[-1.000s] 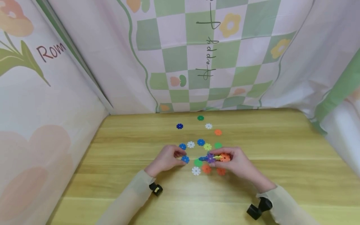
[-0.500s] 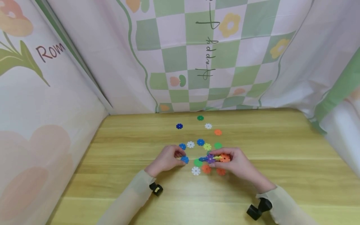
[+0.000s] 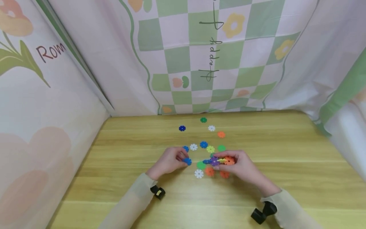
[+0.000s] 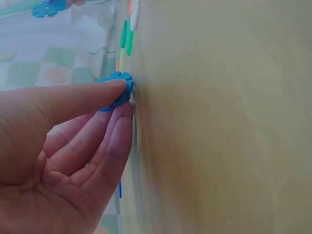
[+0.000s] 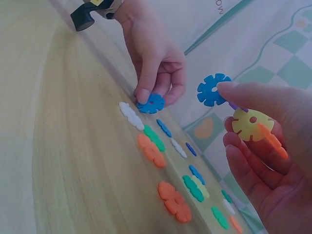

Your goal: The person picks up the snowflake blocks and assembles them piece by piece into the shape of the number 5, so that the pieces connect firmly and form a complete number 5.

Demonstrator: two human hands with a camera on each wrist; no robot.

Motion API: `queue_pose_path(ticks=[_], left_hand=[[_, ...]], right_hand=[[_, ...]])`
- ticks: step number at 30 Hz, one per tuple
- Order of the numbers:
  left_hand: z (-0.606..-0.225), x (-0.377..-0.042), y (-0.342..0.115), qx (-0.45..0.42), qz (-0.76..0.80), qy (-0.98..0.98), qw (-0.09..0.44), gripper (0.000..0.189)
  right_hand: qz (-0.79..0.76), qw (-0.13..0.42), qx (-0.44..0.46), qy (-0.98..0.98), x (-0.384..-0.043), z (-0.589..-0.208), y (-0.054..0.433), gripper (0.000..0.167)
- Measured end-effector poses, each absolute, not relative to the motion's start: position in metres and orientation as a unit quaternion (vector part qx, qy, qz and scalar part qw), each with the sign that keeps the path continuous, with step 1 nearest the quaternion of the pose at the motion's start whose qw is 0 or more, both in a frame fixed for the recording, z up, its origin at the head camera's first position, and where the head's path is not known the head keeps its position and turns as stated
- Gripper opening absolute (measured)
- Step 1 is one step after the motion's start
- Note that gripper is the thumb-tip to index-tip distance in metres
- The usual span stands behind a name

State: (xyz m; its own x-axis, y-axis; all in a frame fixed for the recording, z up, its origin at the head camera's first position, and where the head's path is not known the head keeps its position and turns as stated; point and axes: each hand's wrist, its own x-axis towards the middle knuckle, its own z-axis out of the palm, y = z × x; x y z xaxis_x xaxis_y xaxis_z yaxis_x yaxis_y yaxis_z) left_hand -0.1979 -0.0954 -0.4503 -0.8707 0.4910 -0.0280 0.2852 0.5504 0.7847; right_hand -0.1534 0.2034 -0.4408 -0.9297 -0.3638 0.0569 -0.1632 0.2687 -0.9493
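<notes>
My left hand (image 3: 170, 163) pinches a blue notched snowflake disc (image 5: 153, 104) between thumb and fingers, low over the wooden table. In the left wrist view the thumb covers part of this blue disc (image 4: 127, 87). To the right, my right hand (image 3: 243, 163) grips a short chain of joined discs between thumb and fingers. The chain has a blue disc (image 5: 210, 91) at its left end, then a purple disc (image 3: 214, 161), a yellow disc (image 5: 247, 127) and an orange disc (image 5: 273, 141). A gap separates the chain from the left hand's disc.
Loose discs lie flat on the table (image 3: 128, 143) between and beyond the hands. A white disc (image 3: 199, 174), a green disc (image 3: 201, 165) and an orange disc (image 3: 209, 172) are nearest. Farther back lie a dark blue disc (image 3: 182, 128) and several others. A checkered curtain (image 3: 200, 63) hangs behind.
The left hand has shifted very slightly left and its blue disc has turned a little in the fingers. The right hand and its chain have stayed almost still.
</notes>
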Motion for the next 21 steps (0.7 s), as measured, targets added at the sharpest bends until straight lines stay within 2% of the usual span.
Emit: queue_pose_path(ticks=[14, 21], left_hand=[[-0.439, -0.188, -0.092, 0.196, 0.485, 0.845, 0.111, 0.007], [-0.435, -0.181, -0.088, 0.209, 0.509, 0.83, 0.093, 0.01]], right_hand=[[-0.587, 0.08, -0.161, 0.789, -0.154, -0.438, 0.204, 0.046], [-0.586, 0.079, -0.157, 0.791, -0.154, -0.436, 0.204, 0.044]])
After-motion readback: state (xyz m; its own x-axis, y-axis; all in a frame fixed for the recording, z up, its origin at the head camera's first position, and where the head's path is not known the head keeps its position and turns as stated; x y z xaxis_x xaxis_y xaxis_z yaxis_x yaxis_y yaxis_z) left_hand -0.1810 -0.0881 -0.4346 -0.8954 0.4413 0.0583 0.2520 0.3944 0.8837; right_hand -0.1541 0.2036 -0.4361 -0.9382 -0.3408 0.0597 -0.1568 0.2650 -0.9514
